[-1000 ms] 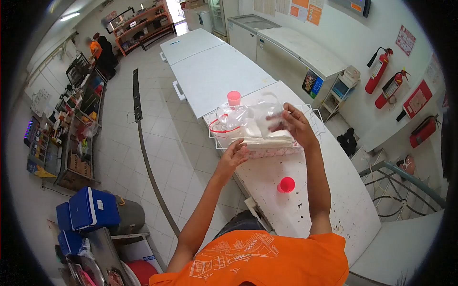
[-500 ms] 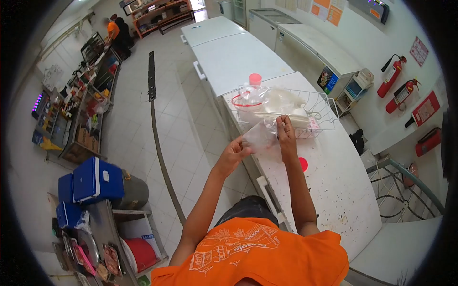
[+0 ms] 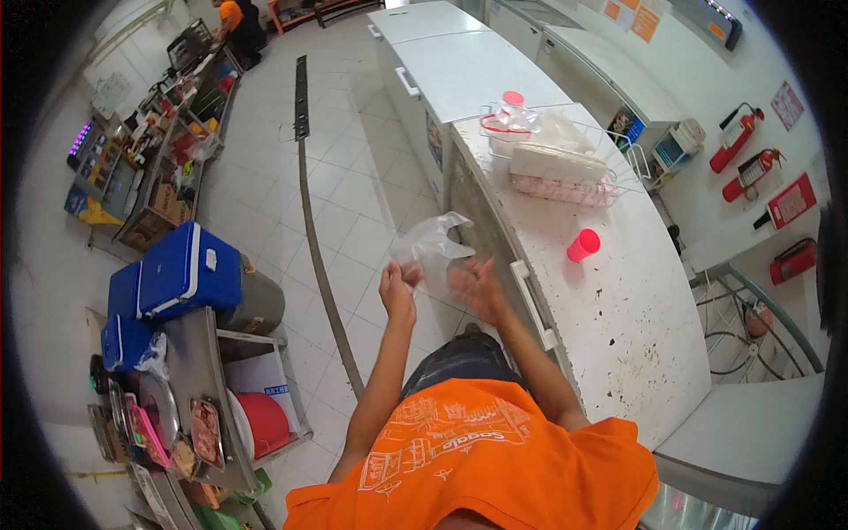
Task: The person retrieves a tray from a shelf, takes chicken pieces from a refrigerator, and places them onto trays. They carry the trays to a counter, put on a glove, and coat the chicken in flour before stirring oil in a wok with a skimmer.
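Note:
A clear plastic bag hangs in the air in front of my body, its mouth puffed out at the top. My left hand is closed on the near left side of the bag. At the bag's right side is my right hand, blurred by motion, so its grip cannot be made out. To the right, a red cup stands on the white worn worktop. Farther back on that top, a wire basket holds a stack of pale flat bags and a pinkish packet.
A red-capped clear container is at the basket's left side. Blue coolers and a metal table with trays of food stand on the left. Beyond the tiled floor, a person in orange is at a far counter.
Both hands have come back from beside the basket, toward my body, with the plastic bag. The bag has opened out from a flat sheet. My view has shifted.

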The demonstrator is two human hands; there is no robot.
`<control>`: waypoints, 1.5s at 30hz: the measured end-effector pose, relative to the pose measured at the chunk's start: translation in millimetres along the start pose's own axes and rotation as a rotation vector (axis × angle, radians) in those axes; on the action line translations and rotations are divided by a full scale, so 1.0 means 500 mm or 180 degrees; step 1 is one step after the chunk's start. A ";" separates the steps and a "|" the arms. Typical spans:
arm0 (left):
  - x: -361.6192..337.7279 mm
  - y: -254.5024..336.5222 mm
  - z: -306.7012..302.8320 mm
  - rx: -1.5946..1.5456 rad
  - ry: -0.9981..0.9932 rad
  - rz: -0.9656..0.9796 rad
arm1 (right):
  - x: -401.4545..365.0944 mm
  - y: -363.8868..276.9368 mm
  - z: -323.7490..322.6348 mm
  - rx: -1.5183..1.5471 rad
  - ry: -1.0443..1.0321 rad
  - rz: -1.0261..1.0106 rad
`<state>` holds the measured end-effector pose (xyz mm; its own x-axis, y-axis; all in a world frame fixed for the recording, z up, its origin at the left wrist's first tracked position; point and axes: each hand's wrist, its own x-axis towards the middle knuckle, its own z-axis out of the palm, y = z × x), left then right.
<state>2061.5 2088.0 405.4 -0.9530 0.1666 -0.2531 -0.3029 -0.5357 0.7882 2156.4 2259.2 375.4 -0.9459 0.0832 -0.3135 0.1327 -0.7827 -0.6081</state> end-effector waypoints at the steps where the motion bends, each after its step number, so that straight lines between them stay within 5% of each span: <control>1: -0.023 -0.002 -0.021 -0.0021 0.0034 0.0020 | -0.010 0.073 0.012 -0.0452 -0.0224 -0.0011; 3: -0.081 -0.013 -0.067 0.0058 0.0764 -0.0156 | -0.025 0.153 0.060 -0.0904 -0.0448 0.0033; 5: -0.111 -0.054 -0.141 0.0035 0.0922 -0.0034 | -0.041 0.162 0.143 -0.1896 -0.0154 -0.0117; 6: -0.130 -0.060 -0.166 0.0149 0.1065 0.0034 | -0.030 0.178 0.146 -0.1659 0.0119 -0.0014; 9: -0.167 -0.089 -0.274 -0.0101 0.0742 -0.0242 | -0.030 0.213 0.138 -0.2332 0.0209 -0.0402; 13: -0.234 -0.057 -0.343 0.1549 0.1415 0.0464 | -0.063 0.203 0.180 -0.3814 0.0206 -0.0631; 16: -0.311 0.068 -0.341 0.2533 0.0146 0.1224 | -0.090 0.202 0.224 -0.3995 -0.0774 -0.0052; 17: -0.323 0.106 -0.334 0.2507 0.0164 0.1242 | -0.090 0.213 0.231 -0.4079 -0.1562 0.0055; 18: -0.332 0.145 -0.328 0.3054 -0.0453 0.1668 | -0.091 0.222 0.240 -0.4125 -0.2348 0.0169; 19: -0.336 0.166 -0.332 0.3585 -0.1087 0.2094 | -0.097 0.224 0.257 -0.4157 -0.2359 0.0165; 21: -0.335 0.155 -0.374 0.3593 -0.1146 0.1951 | -0.118 0.211 0.303 -0.4535 -0.3033 0.0038; 23: -0.334 0.166 -0.397 0.3222 -0.1582 0.0345 | -0.128 0.199 0.329 -0.4371 -0.2944 0.0228; 25: -0.336 0.167 -0.401 0.3403 -0.1545 0.0546 | -0.138 0.197 0.334 -0.4270 -0.2159 0.0326; 29: -0.364 0.167 -0.409 0.3314 -0.0684 0.0881 | -0.136 0.228 0.293 -0.4648 -0.2265 0.0265; 31: -0.369 0.162 -0.415 0.3320 -0.0484 0.1062 | -0.149 0.240 0.297 -0.3910 -0.1727 0.0528; 34: -0.369 0.151 -0.416 0.3781 0.1648 0.3250 | -0.147 0.271 0.298 -0.3607 -0.1258 0.0375; 35: -0.379 0.148 -0.417 0.3765 0.1676 0.3272 | -0.149 0.281 0.301 -0.3625 -0.1285 0.0360; 38: -0.418 0.123 -0.424 0.3249 0.1804 0.2818 | -0.164 0.300 0.332 -0.4778 -0.1400 -0.0619; 41: -0.440 0.088 -0.435 0.1242 0.0835 0.0131 | -0.190 0.321 0.350 -0.5027 -0.1585 -0.0545; 45: -0.450 0.065 -0.450 0.1162 0.0796 0.0126 | -0.184 0.355 0.317 -0.4684 -0.1904 -0.0431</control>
<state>2266.8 1847.0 361.9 -0.9472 -0.0776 -0.3111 -0.2906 -0.2026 0.9352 2219.9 2014.9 412.1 -0.9017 -0.4212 -0.0979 -0.1360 0.4913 -0.8603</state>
